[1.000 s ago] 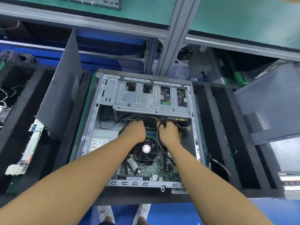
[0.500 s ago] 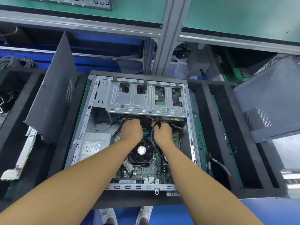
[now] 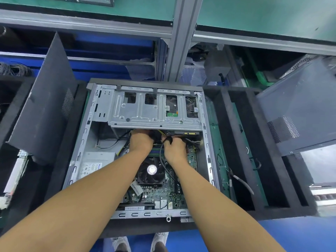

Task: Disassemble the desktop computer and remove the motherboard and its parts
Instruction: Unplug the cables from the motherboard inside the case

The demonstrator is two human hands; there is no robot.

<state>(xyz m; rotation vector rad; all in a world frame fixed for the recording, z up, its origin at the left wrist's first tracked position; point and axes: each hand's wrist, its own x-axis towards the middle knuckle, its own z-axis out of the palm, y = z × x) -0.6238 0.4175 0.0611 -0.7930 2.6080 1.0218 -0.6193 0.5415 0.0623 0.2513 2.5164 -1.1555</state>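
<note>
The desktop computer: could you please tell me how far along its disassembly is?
Done: the case lies open, side uncovered. In hand: left hand and right hand work among the cables below the drive cage, fingertips hidden. Left: the motherboard, its cooler fan and the power supply are still inside the case.

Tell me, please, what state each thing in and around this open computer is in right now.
Grey metal computer case: lying flat, side open.
Green motherboard: mounted inside the case.
Black square cooler fan: seated on the motherboard.
Silver drive cage: fitted in the case.
Dark grey side panel: off, leaning at the left.
Left hand: fingers hidden under the drive cage.
Right hand: gripping the black cable.
</note>
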